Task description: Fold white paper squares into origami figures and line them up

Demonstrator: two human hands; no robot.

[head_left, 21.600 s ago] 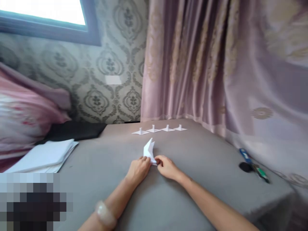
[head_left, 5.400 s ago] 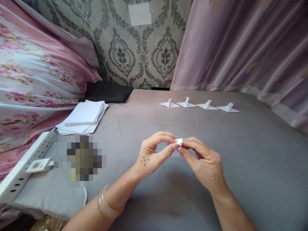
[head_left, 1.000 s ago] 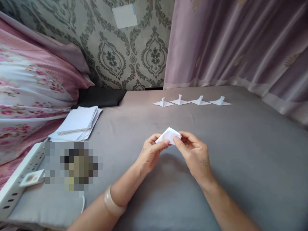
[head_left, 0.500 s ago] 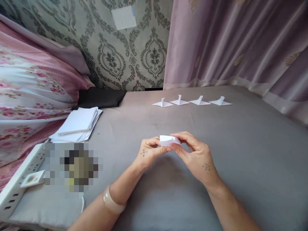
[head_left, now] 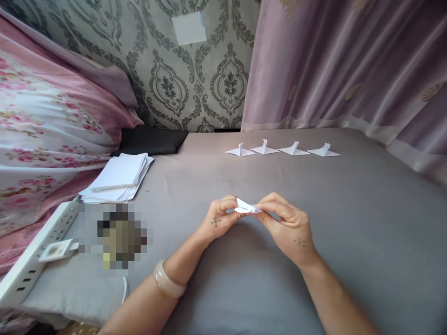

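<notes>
A small piece of folded white paper [head_left: 246, 207] is held above the grey cloth surface, between both hands. My left hand [head_left: 221, 215] pinches its left side between thumb and fingers. The thumb and fingers of my right hand [head_left: 285, 225] are closed on its right end. One white flap stands up at the left of the fold, and the fingertips hide part of the paper. Farther back, several folded white paper figures [head_left: 265, 147] sit in a row, each with flat pointed sides and an upright part in the middle.
At the left lies a stack of white paper [head_left: 120, 171], with a black flat item [head_left: 153, 140] behind it. A white power strip [head_left: 42, 251] with a plugged-in charger [head_left: 57, 250] runs along the left edge. Beside it is a blurred-out patch. Pink curtains [head_left: 335, 65] hang at the back right.
The folded paper has turned and tilted in my hands, so its flap now shows as a narrower, pointed shape. My right fingers have shifted to its right end. The view has swung slightly left.
</notes>
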